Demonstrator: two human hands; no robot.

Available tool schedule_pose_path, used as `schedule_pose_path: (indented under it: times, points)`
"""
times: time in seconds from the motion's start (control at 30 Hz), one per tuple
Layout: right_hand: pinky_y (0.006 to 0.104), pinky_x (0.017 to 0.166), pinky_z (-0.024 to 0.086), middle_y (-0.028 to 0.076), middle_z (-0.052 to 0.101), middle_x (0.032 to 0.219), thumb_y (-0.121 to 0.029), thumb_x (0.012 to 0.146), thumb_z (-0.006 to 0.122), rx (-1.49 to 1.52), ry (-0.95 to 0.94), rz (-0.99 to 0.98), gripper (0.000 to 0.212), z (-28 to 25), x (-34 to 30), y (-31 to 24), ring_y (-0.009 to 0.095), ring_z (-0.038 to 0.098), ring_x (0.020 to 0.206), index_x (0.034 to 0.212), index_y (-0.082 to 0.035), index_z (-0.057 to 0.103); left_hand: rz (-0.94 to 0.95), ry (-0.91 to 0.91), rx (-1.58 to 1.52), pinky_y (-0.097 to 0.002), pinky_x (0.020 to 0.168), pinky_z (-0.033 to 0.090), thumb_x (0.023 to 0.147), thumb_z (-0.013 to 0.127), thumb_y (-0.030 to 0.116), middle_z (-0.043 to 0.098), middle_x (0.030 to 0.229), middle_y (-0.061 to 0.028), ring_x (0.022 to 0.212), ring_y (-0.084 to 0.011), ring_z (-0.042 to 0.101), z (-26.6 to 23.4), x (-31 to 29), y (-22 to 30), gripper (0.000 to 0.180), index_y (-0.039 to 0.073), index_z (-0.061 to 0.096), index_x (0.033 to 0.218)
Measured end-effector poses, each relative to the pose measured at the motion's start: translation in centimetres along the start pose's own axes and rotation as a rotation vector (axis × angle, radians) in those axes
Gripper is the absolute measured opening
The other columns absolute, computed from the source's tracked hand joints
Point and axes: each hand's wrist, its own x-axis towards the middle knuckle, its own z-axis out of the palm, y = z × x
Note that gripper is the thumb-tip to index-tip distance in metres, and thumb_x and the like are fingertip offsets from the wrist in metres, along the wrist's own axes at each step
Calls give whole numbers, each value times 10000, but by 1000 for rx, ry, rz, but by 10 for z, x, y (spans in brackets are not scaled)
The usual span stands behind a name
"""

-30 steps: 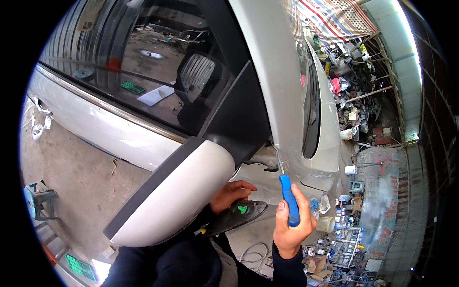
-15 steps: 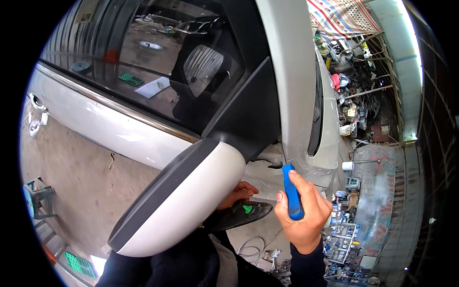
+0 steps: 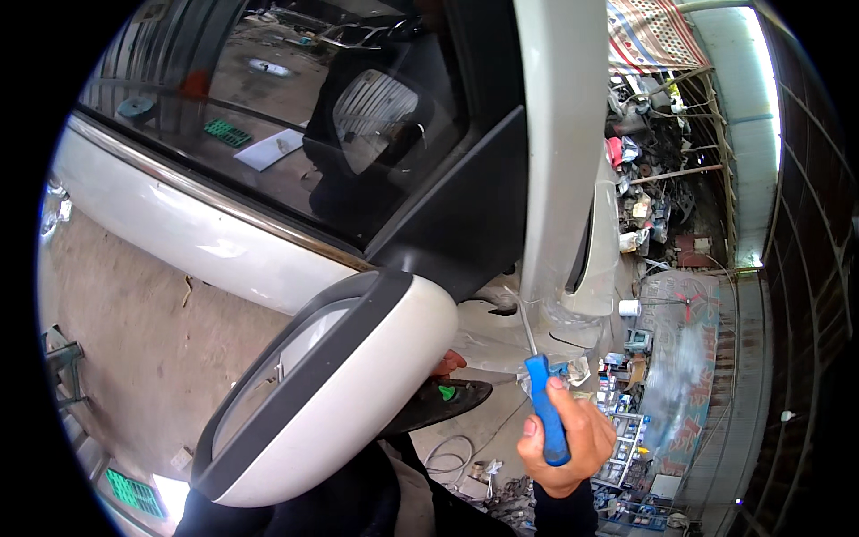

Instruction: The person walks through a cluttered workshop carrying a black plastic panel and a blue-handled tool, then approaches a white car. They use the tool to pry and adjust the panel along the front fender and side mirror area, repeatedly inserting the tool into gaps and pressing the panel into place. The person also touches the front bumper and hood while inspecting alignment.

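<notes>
The tool [image 3: 540,374] has a fat blue handle [image 3: 552,437] and a thin metal rod [image 3: 529,333] pointing up and left. To its left is a flat black piece [image 3: 438,411] with a green clip [image 3: 446,392].

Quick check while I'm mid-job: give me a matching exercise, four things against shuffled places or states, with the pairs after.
1. blue-handled tool
2. side mirror
3. green clip
4. left hand

A. mostly hidden from view
B. on a black piece
C. pale shell, dark rim
D. held in the right hand

Pairs: 1-D, 2-C, 3-B, 4-A
</notes>
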Motion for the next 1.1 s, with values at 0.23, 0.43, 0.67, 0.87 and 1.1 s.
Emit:
schedule_pose_path:
  times: [0.23,0.43,0.67,0.87,1.1]
  points:
    - [327,459,426,88,562,634,-64,690,750,-47,126,20,461,8,24,3,234,532,466,1127,35,640,14,-16,1,-224,746,409,998,576,229,567,836,34,812,-46,499,9,-10,10,231,73,657,1148]
    - [332,474,448,100,582,656,-69,686,774,-76,105,61,438,24,33,-8,245,566,491,1095,31,655,33,5,-5,-225,746,408,1000,571,233,566,834,32,810,-48,499,1,-21,12,236,72,656,1150]
    - [336,511,488,125,633,716,-58,703,767,-2,48,99,362,22,48,-5,264,624,553,1041,19,664,34,13,-12,-225,746,407,1002,565,239,565,831,29,809,-51,499,-3,-29,9,242,71,654,1153]
    - [337,522,486,123,623,725,-53,676,772,101,-70,42,363,6,63,10,265,608,555,1023,-8,673,50,45,-12,-226,745,407,1004,561,244,564,829,26,807,-53,499,-3,-41,17,248,71,653,1155]
    - [418,699,489,93,563,791,-64,637,757,-57,-131,25,404,1,60,4,290,595,741,1028,-23,667,60,116,-11,-227,745,406,1006,555,249,563,827,23,805,-56,499,-10,-51,19,254,70,652,1158]
